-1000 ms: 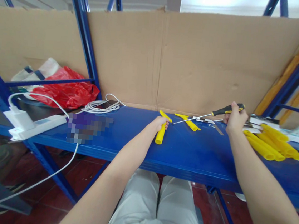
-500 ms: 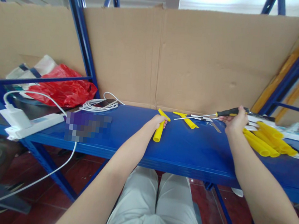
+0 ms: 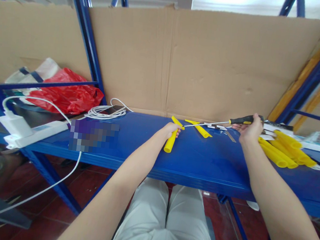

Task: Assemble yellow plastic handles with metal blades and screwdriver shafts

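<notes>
My left hand (image 3: 172,129) is closed around a yellow plastic tube with a side branch (image 3: 169,145), held over the blue shelf. In my right hand (image 3: 249,130) is a long screwdriver (image 3: 242,119) with a black and yellow handle. Its thin shaft points left, and the tip meets the end of the tube's side branch; whether it has gone inside is too small to tell. A second yellow branched piece (image 3: 202,130) lies on the shelf just beyond the shaft. Several yellow tubes (image 3: 277,154) are piled to the right of my right wrist.
On the blue shelf (image 3: 201,159), a thin metal strip (image 3: 230,136) and small parts lie near the screwdriver. To the left are a coiled white cable (image 3: 101,112), a power strip (image 3: 38,133) and a red plastic bag (image 3: 67,92). A cardboard wall (image 3: 226,66) closes the back.
My right hand has moved slightly left, bringing the screwdriver tip from a gap away to the yellow tube's branch. The left hand keeps its hold, with the branch turned slightly.
</notes>
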Demonstrator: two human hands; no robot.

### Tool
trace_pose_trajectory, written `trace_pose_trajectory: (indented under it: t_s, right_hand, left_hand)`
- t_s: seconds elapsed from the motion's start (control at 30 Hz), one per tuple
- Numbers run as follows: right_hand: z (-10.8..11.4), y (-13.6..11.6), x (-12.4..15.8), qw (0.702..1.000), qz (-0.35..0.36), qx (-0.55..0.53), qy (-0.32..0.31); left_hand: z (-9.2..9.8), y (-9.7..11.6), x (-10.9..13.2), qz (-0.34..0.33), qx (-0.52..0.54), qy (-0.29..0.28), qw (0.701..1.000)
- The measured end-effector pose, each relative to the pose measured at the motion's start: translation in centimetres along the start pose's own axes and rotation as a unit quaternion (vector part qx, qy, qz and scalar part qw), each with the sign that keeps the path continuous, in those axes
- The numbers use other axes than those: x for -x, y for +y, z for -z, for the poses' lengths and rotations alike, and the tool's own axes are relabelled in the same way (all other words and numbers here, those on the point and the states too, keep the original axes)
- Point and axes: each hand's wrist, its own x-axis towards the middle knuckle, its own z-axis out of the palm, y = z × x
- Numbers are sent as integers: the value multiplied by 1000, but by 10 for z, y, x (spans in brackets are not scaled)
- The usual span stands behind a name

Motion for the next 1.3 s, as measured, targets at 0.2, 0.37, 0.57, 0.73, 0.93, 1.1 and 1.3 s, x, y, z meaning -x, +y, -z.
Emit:
trace_pose_trajectory:
  t_s: [0.2,0.37,0.57,0.73,0.93,1.1,1.3]
  right_hand:
    - [-1,-2,3,999,-18,-30,7]
    - [-1,-2,3,1000,-8,-8,20]
    - [0,-1,2,999,11,24,20]
    - [0,1,-2,1000,6,4,26]
    - [2,2,-4,1000,12,-1,15]
    - [2,2,-5,1000,4,-22,8]
    - [2,3,-6,1000,6,-31,-3]
  left_hand:
    - [0,1,1,-2,0,-2,1000]
    - [0,1,2,-3,-7,-2,1000]
    - [-1,1,2,-2,-5,0,1000]
    - [-1,1,3,-4,-4,1,1000]
    - [-1,1,3,-7,-6,1,1000]
    - [0,2,3,-4,0,-1,1000]
    - [-1,2,4,-4,-5,-1,1000]
